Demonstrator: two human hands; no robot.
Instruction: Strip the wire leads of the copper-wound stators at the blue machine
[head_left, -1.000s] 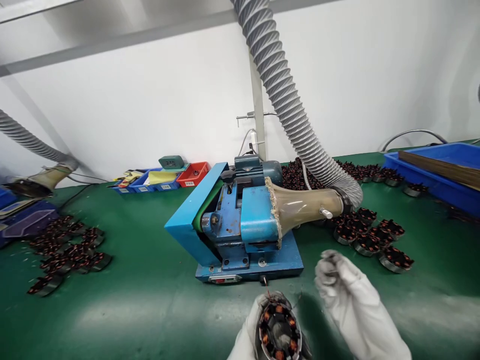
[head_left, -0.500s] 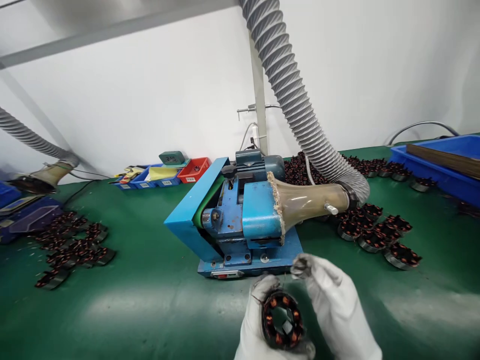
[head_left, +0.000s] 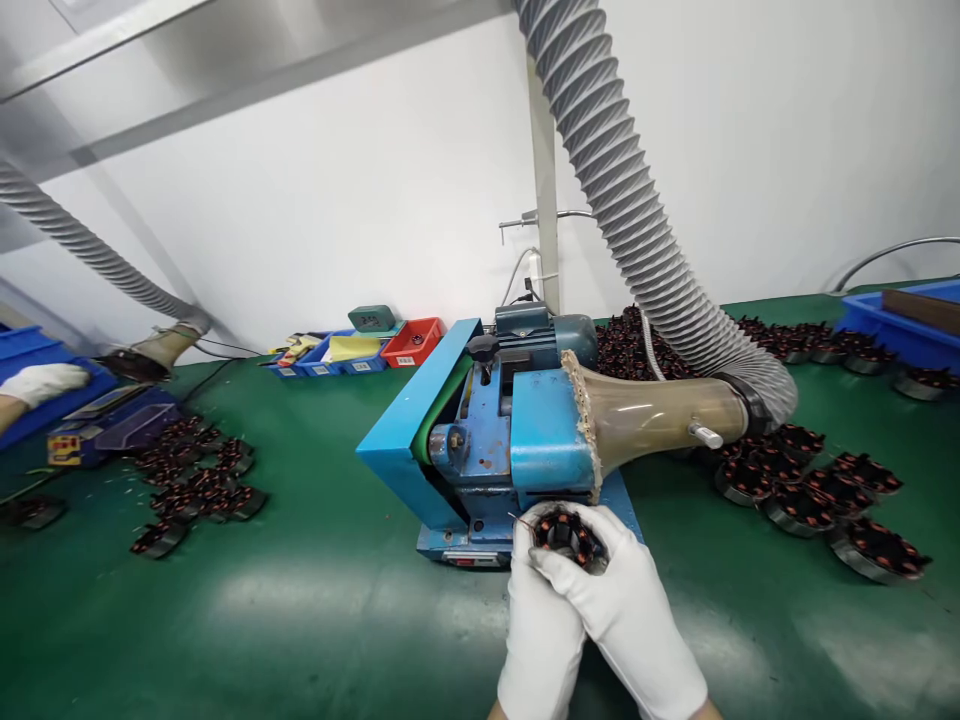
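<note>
A motor stator (head_left: 564,528), a dark ring with copper windings inside, is held in front of the belt sander (head_left: 544,430). My left hand (head_left: 541,610), in a white glove, grips it from the left and below. My right hand (head_left: 634,590), also gloved, wraps its right side, with the thumb reaching across the near rim. A thin wire end sticks out at the stator's left. The stator's underside is hidden by the gloves. Both hands are just in front of the sander's blue base.
More stators (head_left: 877,548) stand to the right, and another group (head_left: 202,490) lies at the left. A grey hose (head_left: 622,180) runs down to the suction funnel (head_left: 660,410). Small bins (head_left: 412,342) stand behind. At far left, a co-worker's gloved hand (head_left: 45,383) rests at a blue bin.
My right hand, which was apart from the stator, has closed on it. The stator has moved up, nearer the sander, and turned. The view has shifted left, and a co-worker's hand now shows.
</note>
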